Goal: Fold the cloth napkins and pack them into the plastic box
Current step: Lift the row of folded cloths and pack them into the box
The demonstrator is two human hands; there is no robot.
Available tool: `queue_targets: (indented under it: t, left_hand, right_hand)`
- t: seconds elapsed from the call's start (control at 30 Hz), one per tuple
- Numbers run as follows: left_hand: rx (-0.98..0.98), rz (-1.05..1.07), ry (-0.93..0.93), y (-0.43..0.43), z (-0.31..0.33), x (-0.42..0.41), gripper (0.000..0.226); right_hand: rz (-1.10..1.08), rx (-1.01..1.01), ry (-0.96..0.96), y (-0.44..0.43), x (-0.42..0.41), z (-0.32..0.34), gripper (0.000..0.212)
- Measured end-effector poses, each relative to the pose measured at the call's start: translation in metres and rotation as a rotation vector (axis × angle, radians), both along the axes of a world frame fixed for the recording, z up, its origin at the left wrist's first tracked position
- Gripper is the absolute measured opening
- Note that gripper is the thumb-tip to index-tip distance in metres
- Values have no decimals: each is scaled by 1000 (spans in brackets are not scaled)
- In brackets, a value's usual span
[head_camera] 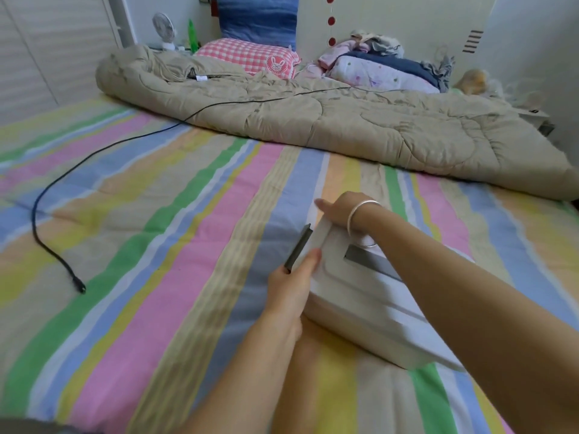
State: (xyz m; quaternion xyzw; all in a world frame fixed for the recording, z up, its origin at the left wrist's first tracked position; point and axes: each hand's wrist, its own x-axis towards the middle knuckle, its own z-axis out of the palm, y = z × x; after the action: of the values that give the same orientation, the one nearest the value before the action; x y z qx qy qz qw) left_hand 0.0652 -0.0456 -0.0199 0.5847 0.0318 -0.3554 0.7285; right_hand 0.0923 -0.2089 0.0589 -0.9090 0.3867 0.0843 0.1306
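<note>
A pale grey plastic box (351,296) with its lid on lies on the striped bed sheet (175,245), right of centre. Dark grey latches sit on the lid, one (299,247) at its left end and one (369,261) on its far side. My left hand (291,286) grips the left end of the box, thumb on the lid beside the latch. My right hand (341,211), with a silver bangle on the wrist, holds the far corner, fingers curled over the edge. No cloth napkins show in view.
A beige quilt (313,120) lies rolled across the far half of the bed. A black cable (56,239) runs from it over the sheet to the left. A pink checked pillow (250,57) and piled clothes (385,64) lie by the headboard, a small fan (164,28) behind.
</note>
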Motion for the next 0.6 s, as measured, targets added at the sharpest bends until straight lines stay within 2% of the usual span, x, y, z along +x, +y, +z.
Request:
queue_targets:
  t: [0.07,0.13,0.27,0.4,0.6]
  left_hand:
    - [-7,-8,22,2,-2,2,31]
    - [-7,-24,21,3,-4,4,30]
    - [-38,-31,8,6,-9,4,48]
    - [-48,-41,23,11,-9,6,24]
    - [-38,-15,-31,8,-2,8,17]
  right_hand:
    - [10,-18,41,2,9,-8,64]
    - [18,-43,31,-2,10,-14,52]
    - [56,-82,48,-3,9,-22,48]
    - [80,-134,106,4,14,-22,43]
    - [23,-81,59,-1,17,-21,37]
